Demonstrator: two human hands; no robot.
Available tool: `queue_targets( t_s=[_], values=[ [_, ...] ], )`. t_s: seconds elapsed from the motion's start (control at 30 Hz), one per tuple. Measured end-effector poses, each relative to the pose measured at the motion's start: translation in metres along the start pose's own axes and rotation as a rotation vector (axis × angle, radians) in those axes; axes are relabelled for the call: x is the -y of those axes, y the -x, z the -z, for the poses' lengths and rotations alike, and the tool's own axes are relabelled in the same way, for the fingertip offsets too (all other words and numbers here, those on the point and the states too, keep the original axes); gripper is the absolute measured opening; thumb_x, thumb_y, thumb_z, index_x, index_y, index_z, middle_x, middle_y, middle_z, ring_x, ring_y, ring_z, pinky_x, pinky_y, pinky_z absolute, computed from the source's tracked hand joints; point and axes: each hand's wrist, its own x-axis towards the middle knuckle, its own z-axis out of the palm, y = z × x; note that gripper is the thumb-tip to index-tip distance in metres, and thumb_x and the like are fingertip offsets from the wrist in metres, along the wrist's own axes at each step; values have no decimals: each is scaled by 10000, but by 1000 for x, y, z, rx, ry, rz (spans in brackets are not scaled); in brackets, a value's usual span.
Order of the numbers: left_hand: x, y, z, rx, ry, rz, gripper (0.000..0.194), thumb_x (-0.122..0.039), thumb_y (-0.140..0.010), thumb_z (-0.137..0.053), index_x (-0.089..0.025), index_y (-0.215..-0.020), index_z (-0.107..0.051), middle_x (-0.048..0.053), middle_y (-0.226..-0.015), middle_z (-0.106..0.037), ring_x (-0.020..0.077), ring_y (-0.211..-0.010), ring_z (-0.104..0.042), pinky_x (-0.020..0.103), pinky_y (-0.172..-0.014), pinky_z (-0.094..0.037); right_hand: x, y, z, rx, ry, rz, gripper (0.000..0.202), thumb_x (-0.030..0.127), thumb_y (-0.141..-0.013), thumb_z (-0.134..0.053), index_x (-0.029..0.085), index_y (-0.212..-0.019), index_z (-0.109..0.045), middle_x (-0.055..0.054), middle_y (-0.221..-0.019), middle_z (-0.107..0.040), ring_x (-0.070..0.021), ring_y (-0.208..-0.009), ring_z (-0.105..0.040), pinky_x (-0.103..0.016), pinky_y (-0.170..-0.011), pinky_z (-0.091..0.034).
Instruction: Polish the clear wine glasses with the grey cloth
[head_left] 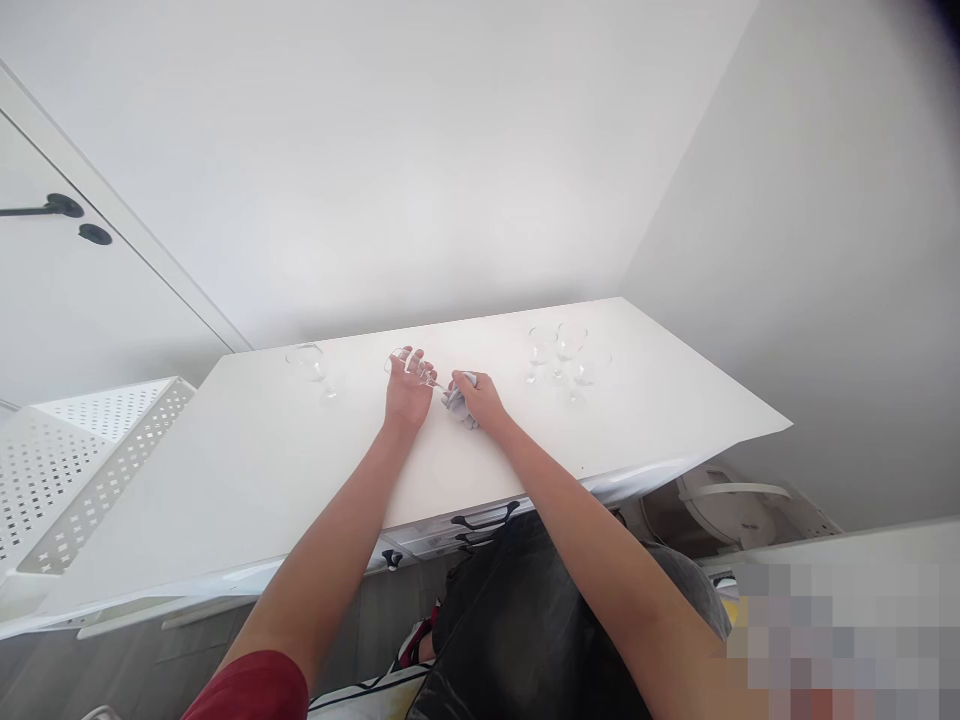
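Observation:
My left hand (410, 385) is turned palm up, its fingers curled around the bowl of a clear stemmed wine glass (400, 360). The glass lies sideways, with its stem pointing right toward my right hand (482, 400). That hand grips a crumpled grey cloth (455, 402), which wraps the foot end of the glass and hides it. Both hands are just above the white tabletop (480, 470). Another stemmed glass (313, 368) stands to the left of my hands. On the right, three more glasses (565, 345) stand close together.
Black-handled drawers (486, 520) are under the table's front edge. A white perforated panel (97, 450) is at the left, near a door with a black handle (64, 205). White walls rise behind and to the right. A white round-seated chair (731, 510) is below right.

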Motion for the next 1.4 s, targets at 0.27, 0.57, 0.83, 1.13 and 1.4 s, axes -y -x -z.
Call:
queue_targets(
  t_s=[0.27, 0.57, 0.83, 1.13, 1.4],
  values=[
    [3, -7, 4, -185, -44, -140, 554, -704, -759, -765, -242, -987, -563, 37, -1105, -601, 87, -733, -593, 239, -651, -489, -7, 7, 2, -75, 572, 396, 163, 239, -866, -549, 241, -705, -569, -57, -1004, -675, -206, -853, -585, -324, -747, -452],
    [9, 3, -3, 17, -329, -320, 620, -617, -682, -869, -275, -1126, -604, 53, -1144, -631, 98, -728, -585, 289, -721, -487, -8, 6, -9, -44, 627, 277, 231, 379, -873, -658, 285, -1083, -673, -39, -921, -705, -201, -737, -590, -300, -650, -365],
    [6, 14, -17, 294, -317, -130, 713, -507, -603, -954, -254, -1186, -630, 107, -1152, -671, 171, -883, -647, 365, -880, -528, -8, 3, -5, 12, 527, 220, 196, 360, -841, -653, 249, -685, -613, -2, -632, -596, -161, -580, -493, -281, -582, -300],
    [6, 15, -17, 376, -355, -60, 734, -545, -608, -939, -266, -1219, -642, 161, -1371, -631, 235, -1055, -668, 416, -979, -521, -7, 6, -5, -34, 505, 239, 24, 278, -810, -664, 275, -800, -685, -12, -707, -639, -183, -621, -509, -294, -624, -296],
    [7, 12, -12, 242, -295, -113, 714, -738, -710, -765, -344, -1285, -611, 104, -1534, -491, 210, -1083, -623, 335, -876, -531, -4, 20, 11, -167, 557, 138, 154, 316, -869, -554, 254, -736, -601, -5, -674, -614, -183, -595, -505, -307, -592, -344]
  ],
)
